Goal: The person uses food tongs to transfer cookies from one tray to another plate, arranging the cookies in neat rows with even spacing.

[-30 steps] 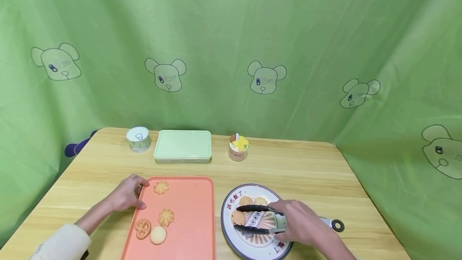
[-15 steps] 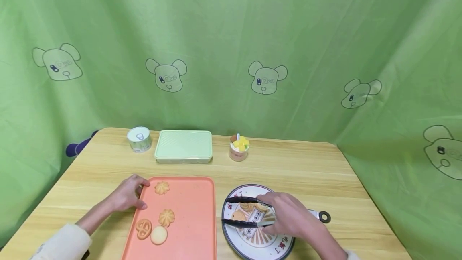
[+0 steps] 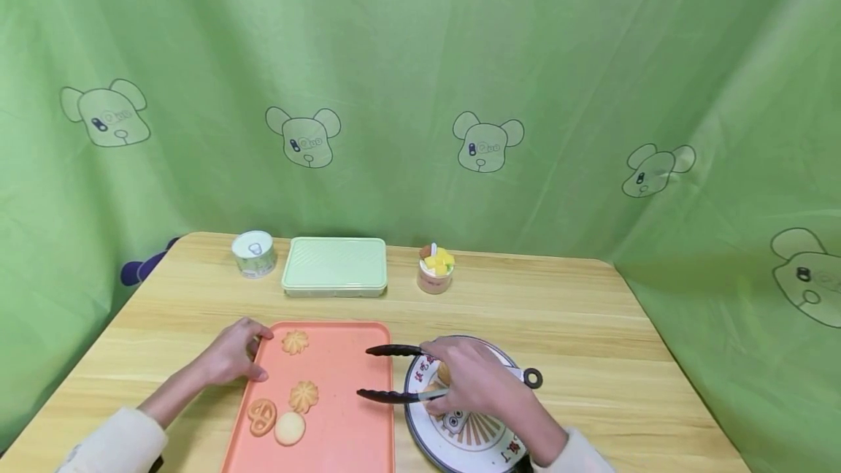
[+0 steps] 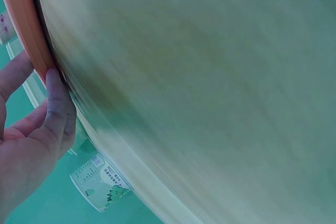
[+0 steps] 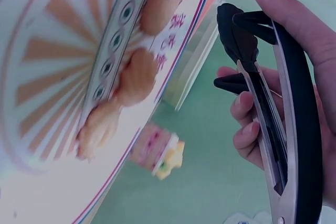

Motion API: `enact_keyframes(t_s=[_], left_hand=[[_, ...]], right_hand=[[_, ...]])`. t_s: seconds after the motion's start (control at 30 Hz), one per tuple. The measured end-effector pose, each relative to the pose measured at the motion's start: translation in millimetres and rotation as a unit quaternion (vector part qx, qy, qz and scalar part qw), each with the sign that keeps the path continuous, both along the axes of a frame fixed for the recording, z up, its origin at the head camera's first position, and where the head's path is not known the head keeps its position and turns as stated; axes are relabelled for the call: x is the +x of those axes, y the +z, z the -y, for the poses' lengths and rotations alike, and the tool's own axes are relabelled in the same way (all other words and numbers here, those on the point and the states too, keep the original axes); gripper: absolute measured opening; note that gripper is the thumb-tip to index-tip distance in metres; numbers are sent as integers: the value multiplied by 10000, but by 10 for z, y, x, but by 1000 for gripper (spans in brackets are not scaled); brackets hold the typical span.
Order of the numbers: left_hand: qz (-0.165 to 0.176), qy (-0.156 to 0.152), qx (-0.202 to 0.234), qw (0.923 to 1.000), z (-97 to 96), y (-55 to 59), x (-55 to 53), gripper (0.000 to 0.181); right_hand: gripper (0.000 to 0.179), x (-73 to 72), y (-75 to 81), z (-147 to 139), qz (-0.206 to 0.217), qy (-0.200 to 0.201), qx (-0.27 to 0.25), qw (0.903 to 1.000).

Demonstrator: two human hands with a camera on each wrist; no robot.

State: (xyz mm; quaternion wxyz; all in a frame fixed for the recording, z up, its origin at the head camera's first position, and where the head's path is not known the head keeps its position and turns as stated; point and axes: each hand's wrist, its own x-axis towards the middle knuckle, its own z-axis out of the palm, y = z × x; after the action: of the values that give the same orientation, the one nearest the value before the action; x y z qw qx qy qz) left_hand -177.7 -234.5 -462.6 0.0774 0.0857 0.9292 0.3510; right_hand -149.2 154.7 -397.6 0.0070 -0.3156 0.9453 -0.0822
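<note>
**Tongs (image 3: 388, 396) parted over tray's (image 3: 355, 436) 3 o'clock rim**

Your right hand (image 3: 469, 378) clamps the tongs, tips apart, nothing between. Left hand (image 3: 226, 352) pinches tray's 10 o'clock edge. Cookies (image 3: 303, 395) on tray, more on plate (image 3: 427, 431) at tray's 3: likely light, stiff, crumbly; squeeze flanks gently. Tray's 3 o'clock half has room; tray-plate gap narrow.

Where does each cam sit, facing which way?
Head: on the head, facing forward-down at tray and plate; left hand and right hand show.
Left wrist: on that wrist, facing tray edge and can; only left hand shows.
Right wrist: on that wrist, facing plate and tongs; right hand shows.
Shared, head and right wrist: dessert cup.
</note>
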Motion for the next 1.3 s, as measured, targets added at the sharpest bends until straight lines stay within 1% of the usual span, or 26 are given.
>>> enact_keyframes(t_s=[0.13,0.27,0.47,0.7,0.83,1.07,1.3], left_hand=[[7,12,26,10000,-3,4,2,63],[25,4,65,10000,-6,5,2,64],[37,27,53,10000,-15,10,4,64],[37,71,-4,10000,-23,11,8,64],[-9,57,-45,10000,-16,2,3,64],[16,30,-34,10000,-13,8,3,64],[3,20,-47,10000,-12,10,-8,64]], right_hand=[[75,-26,-23,164,-44,295,109,9995],[77,-38,-27,321,-61,443,226,9987],[76,-37,-12,505,-50,532,369,9979],[73,-56,-18,692,178,524,571,9968],[69,-95,-35,773,182,627,655,9957],[65,-111,-99,858,-79,948,712,9929],[66,-100,-113,901,-101,942,775,9925]])
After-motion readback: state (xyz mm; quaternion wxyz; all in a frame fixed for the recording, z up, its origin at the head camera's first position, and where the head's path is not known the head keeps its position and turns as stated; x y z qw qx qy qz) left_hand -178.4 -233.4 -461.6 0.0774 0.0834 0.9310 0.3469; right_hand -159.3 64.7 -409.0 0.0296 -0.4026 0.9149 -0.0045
